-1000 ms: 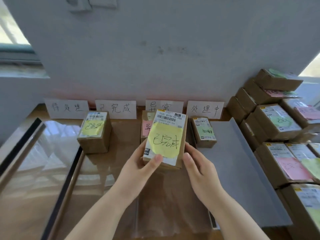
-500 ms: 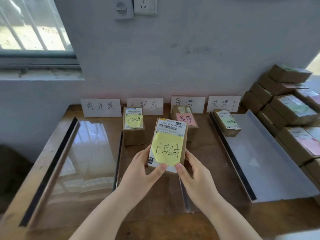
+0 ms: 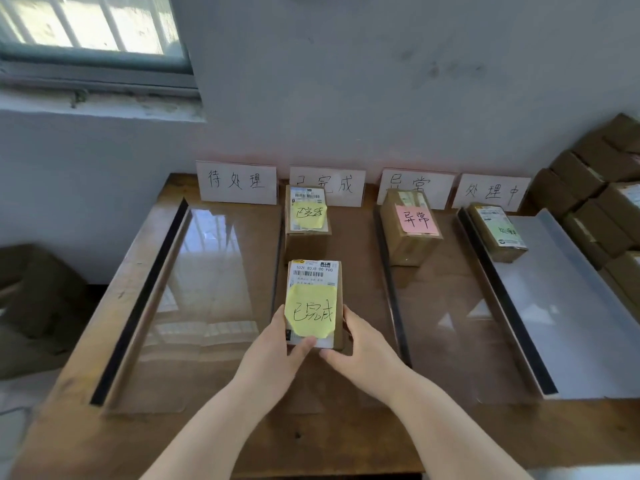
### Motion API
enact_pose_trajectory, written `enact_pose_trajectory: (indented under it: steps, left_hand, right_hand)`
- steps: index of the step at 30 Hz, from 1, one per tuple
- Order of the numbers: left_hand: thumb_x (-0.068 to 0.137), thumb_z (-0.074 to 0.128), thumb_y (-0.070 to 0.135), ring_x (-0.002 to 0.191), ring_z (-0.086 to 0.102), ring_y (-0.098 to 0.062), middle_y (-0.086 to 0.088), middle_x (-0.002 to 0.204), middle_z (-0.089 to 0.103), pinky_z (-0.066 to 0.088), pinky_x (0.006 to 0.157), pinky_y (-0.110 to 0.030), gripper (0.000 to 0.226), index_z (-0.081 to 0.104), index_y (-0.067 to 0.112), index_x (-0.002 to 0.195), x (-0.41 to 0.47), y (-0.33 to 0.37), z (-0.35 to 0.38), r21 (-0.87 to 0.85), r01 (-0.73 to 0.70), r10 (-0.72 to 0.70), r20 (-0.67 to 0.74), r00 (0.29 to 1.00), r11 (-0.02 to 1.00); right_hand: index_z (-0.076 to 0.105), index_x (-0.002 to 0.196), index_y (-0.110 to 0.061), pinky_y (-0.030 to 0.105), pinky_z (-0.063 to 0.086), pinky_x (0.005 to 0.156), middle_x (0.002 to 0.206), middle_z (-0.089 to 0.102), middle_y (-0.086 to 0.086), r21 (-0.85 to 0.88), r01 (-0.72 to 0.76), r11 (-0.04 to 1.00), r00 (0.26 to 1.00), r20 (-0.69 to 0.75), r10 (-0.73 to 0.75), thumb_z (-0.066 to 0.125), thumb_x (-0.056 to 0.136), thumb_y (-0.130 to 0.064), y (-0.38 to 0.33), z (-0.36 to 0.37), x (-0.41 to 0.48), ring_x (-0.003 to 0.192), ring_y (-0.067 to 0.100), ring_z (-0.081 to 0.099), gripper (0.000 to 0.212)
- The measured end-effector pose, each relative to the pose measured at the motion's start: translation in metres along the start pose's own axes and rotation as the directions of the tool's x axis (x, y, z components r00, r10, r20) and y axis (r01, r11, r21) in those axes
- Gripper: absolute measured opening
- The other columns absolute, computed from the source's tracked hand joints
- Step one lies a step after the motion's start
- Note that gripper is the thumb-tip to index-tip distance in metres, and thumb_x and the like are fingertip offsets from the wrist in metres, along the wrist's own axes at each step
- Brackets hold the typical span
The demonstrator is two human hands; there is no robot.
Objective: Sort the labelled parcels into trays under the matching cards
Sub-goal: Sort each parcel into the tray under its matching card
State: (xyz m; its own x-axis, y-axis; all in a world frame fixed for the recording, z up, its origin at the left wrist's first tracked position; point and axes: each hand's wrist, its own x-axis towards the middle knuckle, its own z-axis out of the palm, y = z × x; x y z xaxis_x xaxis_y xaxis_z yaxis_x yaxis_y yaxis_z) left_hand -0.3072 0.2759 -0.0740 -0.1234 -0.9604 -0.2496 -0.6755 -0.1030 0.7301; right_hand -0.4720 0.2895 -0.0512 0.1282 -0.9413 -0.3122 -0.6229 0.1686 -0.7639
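A brown parcel [image 3: 313,299] with a yellow note reading 已完成 lies in the second clear tray [image 3: 349,271], under the 已完成 card [image 3: 329,185]. My left hand [image 3: 273,355] grips its near left corner, thumb on top. My right hand [image 3: 363,348] holds its right side. Behind it in the same tray stands another yellow-noted parcel [image 3: 306,220]. A pink-noted parcel [image 3: 410,226] sits under the 异常 card [image 3: 415,187], and a green-noted parcel [image 3: 498,232] under the 处理中 card [image 3: 491,192].
The leftmost clear tray [image 3: 194,306] under the 待处理 card [image 3: 237,181] holds nothing. A stack of several brown parcels [image 3: 602,188] stands at the right edge. The wall rises right behind the cards. A window [image 3: 90,29] is at upper left.
Both hands have carried the yellow-noted parcel left and lowered it into the second tray, in front of the parcel standing there. The view has shifted left.
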Motion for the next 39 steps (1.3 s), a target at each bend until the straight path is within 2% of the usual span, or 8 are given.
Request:
enact_pose_trajectory:
  steps: [2, 5, 7, 10, 24, 30, 35, 39]
  left_hand:
    - [0.090, 0.058, 0.040, 0.122, 0.050, -0.011, 0.010, 0.136, 0.051, 0.042, 0.092, -0.022, 0.062, 0.029, 0.028, 0.144, 0.006, -0.007, 0.003, 0.015, 0.026, -0.026, 0.010, 1.000, 1.000]
    - [0.092, 0.055, 0.039, 0.131, 0.042, -0.015, 0.002, 0.147, 0.041, 0.039, 0.102, -0.028, 0.079, 0.008, 0.019, 0.152, 0.014, -0.012, 0.005, 0.049, 0.055, -0.056, 0.017, 0.998, 0.997]
    - [0.096, 0.051, 0.034, 0.133, 0.039, -0.016, 0.000, 0.150, 0.036, 0.036, 0.102, -0.025, 0.081, -0.004, 0.016, 0.152, 0.019, -0.014, 0.004, 0.055, 0.071, -0.072, 0.024, 0.997, 0.996]
    - [0.097, 0.048, 0.034, 0.130, 0.044, -0.015, 0.002, 0.148, 0.040, 0.038, 0.098, -0.023, 0.077, -0.003, 0.018, 0.152, 0.027, -0.017, 0.002, 0.064, 0.047, -0.048, 0.019, 0.999, 0.997]
    - [0.098, 0.045, 0.033, 0.133, 0.041, -0.017, 0.001, 0.153, 0.033, 0.041, 0.103, -0.031, 0.072, 0.000, 0.018, 0.153, 0.060, -0.016, -0.006, 0.159, 0.023, -0.023, -0.006, 1.000, 0.987]
    - [0.099, 0.043, 0.031, 0.135, 0.039, -0.017, 0.001, 0.156, 0.026, 0.040, 0.103, -0.030, 0.070, -0.001, 0.017, 0.152, 0.062, -0.015, -0.012, 0.167, 0.021, -0.019, -0.012, 1.000, 0.986]
    - [0.100, 0.040, 0.034, 0.146, 0.009, -0.013, 0.003, 0.160, 0.000, 0.024, 0.111, -0.025, 0.071, -0.005, 0.018, 0.152, 0.053, -0.011, -0.022, 0.273, -0.038, 0.047, -0.028, 0.998, 0.961]
    - [0.099, 0.037, 0.039, 0.147, 0.001, -0.016, -0.001, 0.160, 0.001, 0.014, 0.116, -0.030, 0.069, -0.002, 0.020, 0.152, 0.047, -0.001, -0.030, 0.422, -0.122, 0.149, -0.032, 0.988, 0.899]
  right_hand:
    - [0.028, 0.143, -0.037, -0.003, 0.028, 0.079, 0.134, 0.042, -0.022, -0.024, -0.020, 0.999, 0.999, 0.035, 0.021, 0.064, 0.088, -0.036, 0.003, 0.003, 0.006, 0.106, -0.011, 0.034, 0.065]
    - [0.024, 0.146, -0.035, 0.010, 0.028, 0.094, 0.143, 0.041, -0.016, -0.050, -0.062, 0.997, 0.996, 0.060, 0.065, 0.061, 0.090, -0.035, 0.008, 0.009, 0.016, 0.117, -0.007, 0.037, 0.067]
    - [0.021, 0.148, -0.033, 0.019, 0.031, 0.104, 0.147, 0.039, -0.012, -0.056, -0.092, 0.994, 0.995, 0.030, 0.094, 0.057, 0.092, -0.035, 0.013, 0.014, 0.024, 0.130, 0.003, 0.039, 0.066]
    - [0.019, 0.150, -0.029, 0.029, 0.033, 0.109, 0.149, 0.037, -0.009, -0.079, -0.124, 0.989, 0.992, -0.022, 0.122, 0.052, 0.095, -0.035, 0.015, 0.018, 0.035, 0.135, 0.012, 0.037, 0.064]
    - [0.011, 0.151, -0.028, 0.033, 0.041, 0.104, 0.147, 0.041, -0.002, -0.199, -0.136, 0.971, 0.991, -0.022, 0.134, 0.044, 0.098, -0.038, 0.010, 0.015, 0.070, 0.129, 0.017, 0.046, 0.064]
    - [0.016, 0.151, -0.024, 0.035, 0.041, 0.105, 0.143, 0.046, 0.003, -0.238, -0.119, 0.964, 0.992, 0.009, 0.125, 0.043, 0.098, -0.037, 0.003, 0.013, 0.076, 0.126, 0.020, 0.048, 0.061]
    - [0.010, 0.152, -0.023, 0.030, 0.032, 0.109, 0.154, 0.029, 0.000, -0.294, -0.088, 0.952, 0.996, -0.019, 0.086, 0.044, 0.098, -0.036, -0.005, 0.004, 0.065, 0.138, 0.017, 0.034, 0.065]
    - [0.008, 0.152, -0.022, 0.025, 0.022, 0.112, 0.159, 0.015, -0.004, -0.355, 0.001, 0.935, 0.998, -0.054, -0.021, 0.042, 0.099, -0.035, -0.016, -0.006, 0.055, 0.144, 0.012, 0.017, 0.064]
